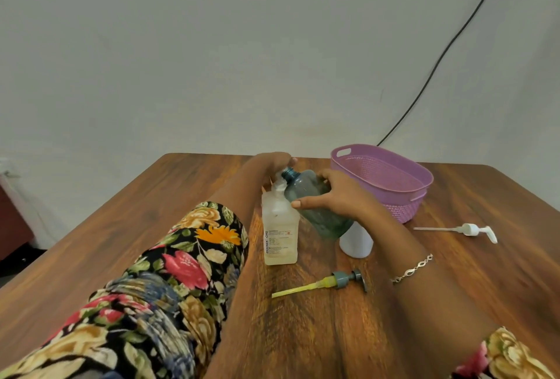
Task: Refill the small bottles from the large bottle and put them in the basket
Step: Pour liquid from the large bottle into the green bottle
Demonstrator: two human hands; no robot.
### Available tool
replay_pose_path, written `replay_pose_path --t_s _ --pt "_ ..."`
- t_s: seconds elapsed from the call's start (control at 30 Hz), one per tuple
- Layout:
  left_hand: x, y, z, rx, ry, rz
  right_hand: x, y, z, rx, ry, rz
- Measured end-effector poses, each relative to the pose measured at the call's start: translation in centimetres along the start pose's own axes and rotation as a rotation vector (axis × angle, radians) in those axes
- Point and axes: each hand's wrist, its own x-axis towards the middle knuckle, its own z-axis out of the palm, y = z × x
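A clear square bottle with a printed label point(280, 239) stands upright mid-table, holding pale liquid. My left hand point(272, 163) reaches over it, fingers curled at its top, which the hand hides. My right hand point(339, 196) grips a translucent blue-green bottle point(321, 218), thumb on its front. That bottle is tilted, its open neck up and to the left, touching the clear bottle's shoulder. A small white bottle point(356, 242) stands behind my right wrist, partly hidden. The purple basket point(424, 172) sits at the back right with nothing visible inside.
A grey pump head with a yellow tube point(333, 281) lies on the wooden table point(151, 227) in front of the bottles. A white pump head point(469, 229) lies to the right, near the basket. A black cable point(454, 39) runs down the wall.
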Motion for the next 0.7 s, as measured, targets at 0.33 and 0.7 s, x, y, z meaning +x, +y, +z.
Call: replay_pose_path --t_s 0.33,0.7 --pt "1.0 -0.4 0.8 0.173 0.082 0.075 0.2 0.6 -0.3 -0.043 -0.006 -0.092" --pt "1.2 -0.3 -0.2 -0.07 -0.077 -0.07 0.1 0.4 -0.8 -0.024 0.014 -0.109"
